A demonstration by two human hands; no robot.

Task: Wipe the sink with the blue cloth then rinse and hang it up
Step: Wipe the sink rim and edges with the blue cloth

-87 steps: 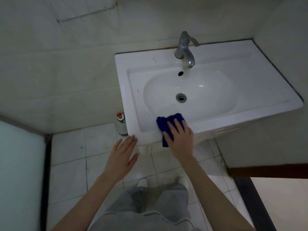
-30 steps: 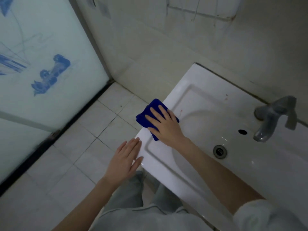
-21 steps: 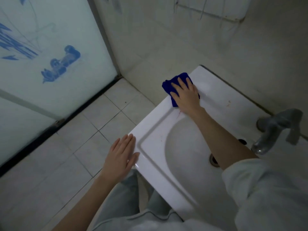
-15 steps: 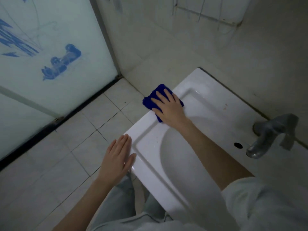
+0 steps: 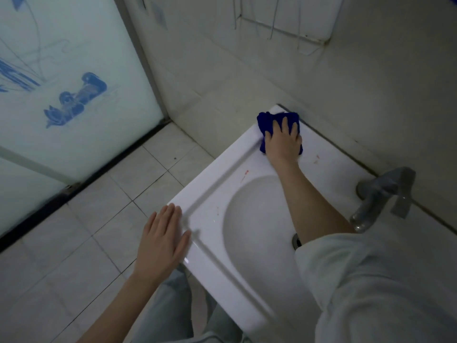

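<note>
Tiled wall (image 5: 247, 82) hems the sink's (image 5: 222, 174) far corner, where my right hand (image 5: 283, 142) presses the cloth (image 5: 268, 120) with flat fingers, left hand (image 5: 163, 241) open at the near corner; a harder push could slide the cloth off the edge onto the floor (image 5: 148, 184).

A bathroom: white sink (image 5: 212, 194), faucet (image 5: 378, 196), tiled floor (image 5: 94, 233), frosted door (image 5: 61, 70)
</note>
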